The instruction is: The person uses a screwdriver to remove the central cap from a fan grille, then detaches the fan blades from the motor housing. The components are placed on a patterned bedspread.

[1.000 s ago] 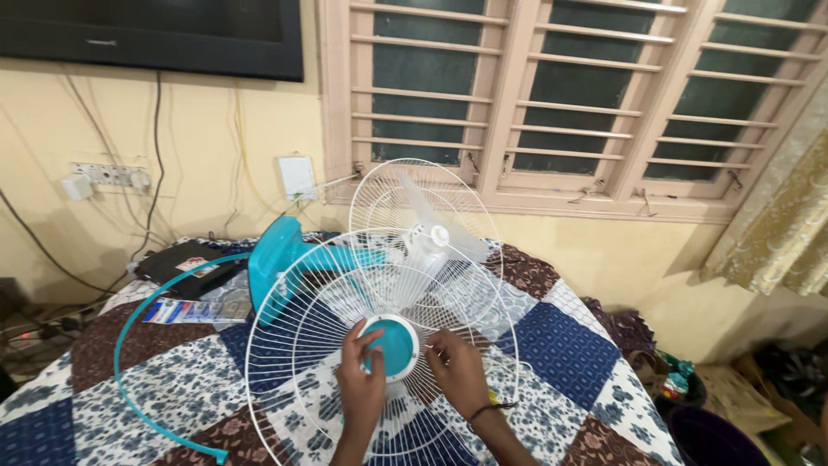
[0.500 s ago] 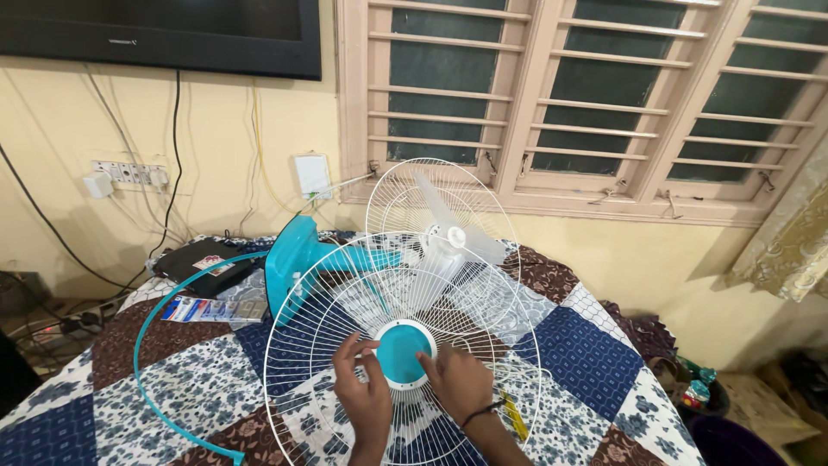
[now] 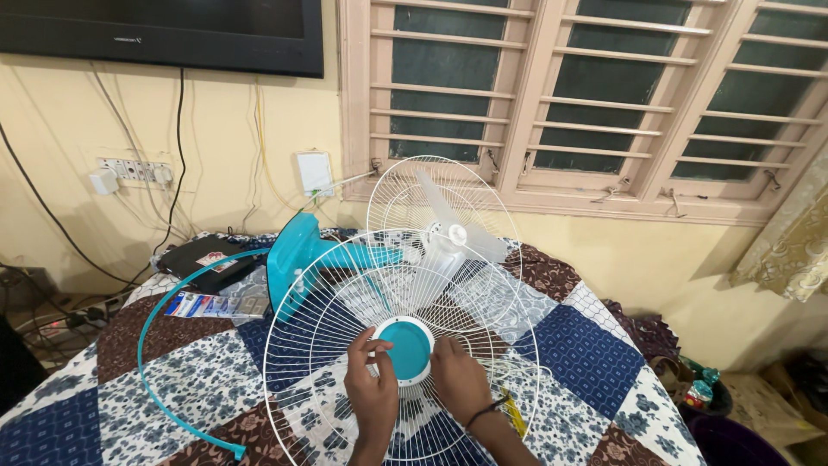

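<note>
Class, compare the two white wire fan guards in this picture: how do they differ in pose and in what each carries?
The front guard is held by both hands, left hand and right hand, and carries a teal centre cap. The rear guard stands mounted on the fan, with the blades inside and no cap. Both are round white wire grilles.

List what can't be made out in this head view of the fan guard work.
- Right hand: its palm side and fingertips, facing away on the white front guard.
- Left hand: forearm cut off by the bottom edge.
- Teal hub cap: how it fastens to the guard, too small to tell.
- Yellow tool: kind unclear, behind guard wires and the right wrist.
</note>
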